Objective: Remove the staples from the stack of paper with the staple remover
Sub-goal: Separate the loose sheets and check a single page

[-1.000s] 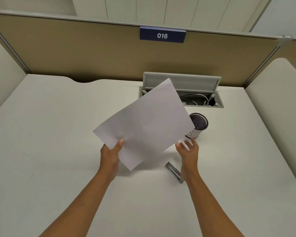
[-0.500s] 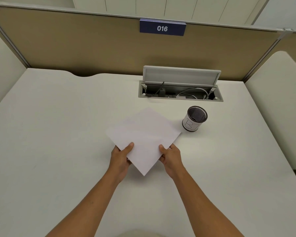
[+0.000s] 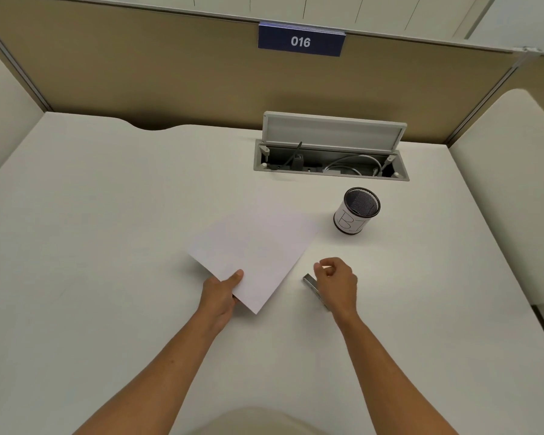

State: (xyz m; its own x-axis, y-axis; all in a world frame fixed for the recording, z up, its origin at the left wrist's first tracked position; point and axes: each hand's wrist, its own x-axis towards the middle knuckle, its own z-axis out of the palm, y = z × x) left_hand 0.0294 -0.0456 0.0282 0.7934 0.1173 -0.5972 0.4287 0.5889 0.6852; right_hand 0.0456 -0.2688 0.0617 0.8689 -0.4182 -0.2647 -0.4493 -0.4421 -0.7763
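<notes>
White paper stack (image 3: 255, 249) lies flat on the desk (image 3: 107, 246), its near left edge pinched by my left hand (image 3: 219, 295), thumb on top, to steady it. My right hand (image 3: 336, 282) hovers loosely curled and empty above the metal staple remover (image 3: 311, 285), I judge ready to grab it; the mesh pen cup (image 3: 355, 210) stands well clear.

Head view, steeply down over desk (image 3: 107, 246)

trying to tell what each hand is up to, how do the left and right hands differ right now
The left hand pinches the near edge of the stack of paper, thumb on top; the right hand holds nothing. The left hand lies flat and low on the desk, while the right hand is loosely curled, hovering beside the metal staple remover. Both reach forward from bare forearms.
</notes>
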